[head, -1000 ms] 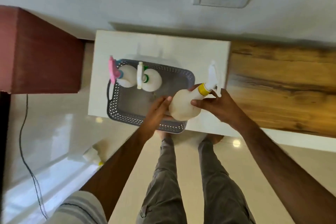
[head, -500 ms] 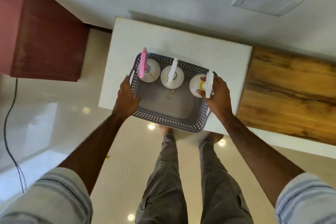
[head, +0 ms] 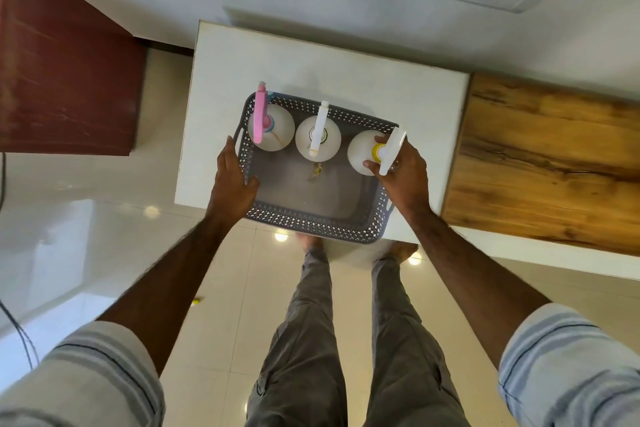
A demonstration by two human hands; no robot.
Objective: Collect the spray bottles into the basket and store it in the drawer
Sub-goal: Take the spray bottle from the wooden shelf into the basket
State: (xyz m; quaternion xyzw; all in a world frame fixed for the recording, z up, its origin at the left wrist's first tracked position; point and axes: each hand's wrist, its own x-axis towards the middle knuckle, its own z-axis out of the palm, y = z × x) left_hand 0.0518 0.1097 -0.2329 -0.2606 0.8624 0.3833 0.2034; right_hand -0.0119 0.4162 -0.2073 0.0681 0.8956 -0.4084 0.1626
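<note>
Right hand: my right hand (head: 403, 177) is pinched around the neck of the yellow-collared spray bottle (head: 367, 152), thumb and fingers closed on it just under its white trigger head; the bottle stands upright at the right end of the basket.
Left hand: my left hand (head: 232, 180) is wrapped over the left rim of the basket (head: 311, 222), thumb inside, fingers on the outer wall.
Basket: grey, perforated, rectangular; it sits on the white tabletop (head: 311, 73), its near edge overhanging the front a little.
Other bottles: a pink-trigger spray bottle (head: 272, 128) upright at the left end; a white-trigger spray bottle (head: 318, 139) upright in the middle; the three stand in a row along the far wall.
Surroundings: a wooden surface (head: 554, 163) adjoins the tabletop on the right; a dark red cabinet (head: 65, 73) is off to the left; glossy floor (head: 104, 253) below.
</note>
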